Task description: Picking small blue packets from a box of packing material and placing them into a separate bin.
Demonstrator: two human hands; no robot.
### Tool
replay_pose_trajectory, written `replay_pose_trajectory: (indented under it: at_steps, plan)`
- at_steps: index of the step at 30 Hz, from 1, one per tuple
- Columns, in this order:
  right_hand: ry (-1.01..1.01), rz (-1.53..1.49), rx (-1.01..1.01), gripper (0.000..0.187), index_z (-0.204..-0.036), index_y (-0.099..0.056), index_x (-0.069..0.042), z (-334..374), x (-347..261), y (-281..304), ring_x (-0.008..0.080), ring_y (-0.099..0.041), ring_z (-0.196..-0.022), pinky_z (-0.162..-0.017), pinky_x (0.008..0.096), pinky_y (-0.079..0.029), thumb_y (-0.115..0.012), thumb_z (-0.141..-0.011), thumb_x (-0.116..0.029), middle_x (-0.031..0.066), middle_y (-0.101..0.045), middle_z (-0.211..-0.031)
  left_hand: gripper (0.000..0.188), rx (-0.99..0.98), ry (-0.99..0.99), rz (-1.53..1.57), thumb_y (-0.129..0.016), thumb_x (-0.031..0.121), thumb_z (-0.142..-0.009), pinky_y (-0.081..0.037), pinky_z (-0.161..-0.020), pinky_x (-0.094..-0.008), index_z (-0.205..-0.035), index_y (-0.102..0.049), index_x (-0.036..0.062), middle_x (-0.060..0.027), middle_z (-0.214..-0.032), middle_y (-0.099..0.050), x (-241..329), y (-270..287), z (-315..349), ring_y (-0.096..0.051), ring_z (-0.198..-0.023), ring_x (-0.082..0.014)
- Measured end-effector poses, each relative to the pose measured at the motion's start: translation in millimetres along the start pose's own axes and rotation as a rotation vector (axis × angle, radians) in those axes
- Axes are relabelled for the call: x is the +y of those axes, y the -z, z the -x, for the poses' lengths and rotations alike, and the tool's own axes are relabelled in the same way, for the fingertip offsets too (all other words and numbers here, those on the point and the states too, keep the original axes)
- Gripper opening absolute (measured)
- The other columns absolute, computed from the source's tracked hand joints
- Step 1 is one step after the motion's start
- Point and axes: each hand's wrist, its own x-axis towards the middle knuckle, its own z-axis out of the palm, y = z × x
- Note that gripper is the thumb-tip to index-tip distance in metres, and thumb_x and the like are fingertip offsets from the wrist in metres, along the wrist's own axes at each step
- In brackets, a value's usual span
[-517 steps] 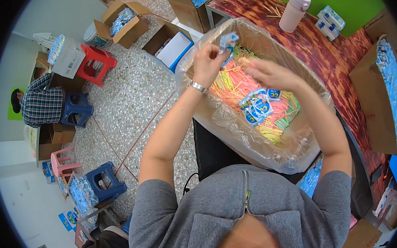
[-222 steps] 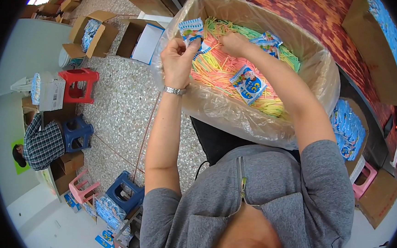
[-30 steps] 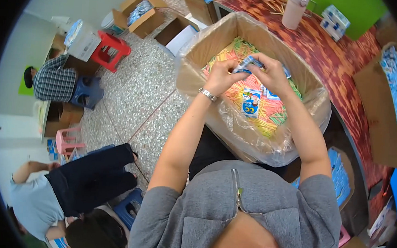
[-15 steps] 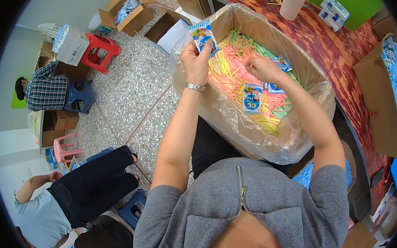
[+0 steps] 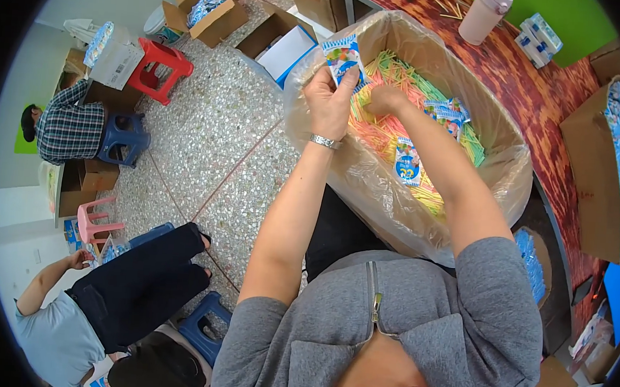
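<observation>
Pinching a blue-and-white printed packet [image 5: 342, 54] above the left end of a lined carton [image 5: 443, 64], with the right hand [image 5: 388, 100] down among coloured sticks [image 5: 369, 135]

The left hand [image 5: 327, 103] presses its thumb on the packet's lower part, the other fingers folded behind it with no more gap than the packet fills. Held low and tilted upward like this, the packet probably leaves its upper half free and easy to see. It hangs clear of the heap.

The right hand reaches into the thin pink, yellow and green sticks near the same end. Its fingers are curled, but the tips are hidden, so whether they have hold of anything cannot be told. Staying so close to the left hand seems to spare a long crossing between the two.

On the heap, a single flat packet [image 5: 408, 161] lies toward the carton's near edge and a small group of packets [image 5: 446, 114] by its far edge, perhaps to leave the left end open for both hands. A clear plastic liner [image 5: 376, 198] folds over the rim, likely to shield the sticks from bare cardboard. The carton sits between the person's body and the desk [image 5: 510, 82], which puts its whole opening within reach. A pale pink lidded bottle [image 5: 485, 19] stands toward the desk's back edge, seemingly out of the arms' way
</observation>
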Motion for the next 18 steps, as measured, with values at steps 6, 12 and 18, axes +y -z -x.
replay_pose_trajectory:
  at_steps: [6, 12, 18]
  plan:
    - [0.055, -0.047, -0.064, 0.047, -0.106, -0.066, 0.002, -10, 8, -7, 0.0315, -0.062, -0.103, -0.087, 0.0422, -0.049, -0.055, -0.081, -0.037, 0.0204, -0.064, -0.111, 0.016, -0.001, -0.005, -0.016, -0.069, 0.015, -0.086, -0.042, -0.059, -0.0195, -0.089, -0.063, 0.0006, 0.0027, -0.078, -0.063, 2, -1, 0, -0.052, -0.067, -0.0016]
    - [0.103, -0.241, -0.032, 0.040, -0.106, -0.062, 0.004, 4, 22, -1, 0.0283, -0.065, -0.096, -0.077, 0.0404, -0.052, -0.051, -0.084, -0.027, 0.0201, -0.065, -0.109, 0.015, -0.026, 0.006, -0.036, -0.068, 0.015, -0.087, -0.044, -0.061, -0.0195, -0.089, -0.063, 0.0007, 0.0022, -0.080, -0.063, 3, -1, 1, -0.053, -0.068, -0.0015]
    - [0.276, -1.120, -0.349, 0.027, -0.088, -0.058, -0.004, 78, 30, 33, 0.0138, -0.065, -0.069, -0.056, 0.0278, -0.051, -0.049, -0.094, -0.029, 0.0072, -0.063, -0.078, 0.015, 0.006, 0.024, 0.058, -0.068, 0.014, -0.087, -0.045, -0.061, -0.0204, -0.090, -0.063, 0.0003, 0.0022, -0.080, -0.063, -3, -2, -5, -0.054, -0.068, -0.0021]
